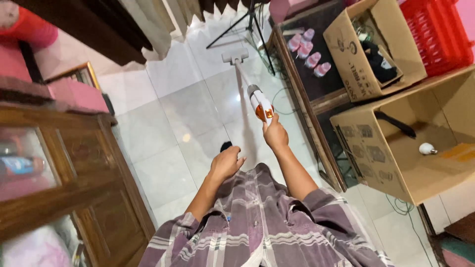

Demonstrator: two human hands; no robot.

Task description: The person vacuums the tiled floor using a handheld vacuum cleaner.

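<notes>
My right hand [275, 134] grips the handle of a white and orange stick vacuum [259, 104]. Its thin wand runs away from me across the white tiled floor [168, 123] to the flat floor head [235, 57] near the far wall. My left hand [226, 163] hangs loosely in front of my plaid shirt, fingers curled, holding nothing. A small dark thing [226, 146] shows on the floor just beyond the left hand; what it is I cannot tell.
A wooden glass-door cabinet [64, 168] stands at the left. A dark low table [316, 74] with pink bottles [309, 52] sits at the right, with open cardboard boxes [391, 148] and a red crate [440, 34]. A tripod [252, 22] stands beyond the vacuum head. Cables lie by the table.
</notes>
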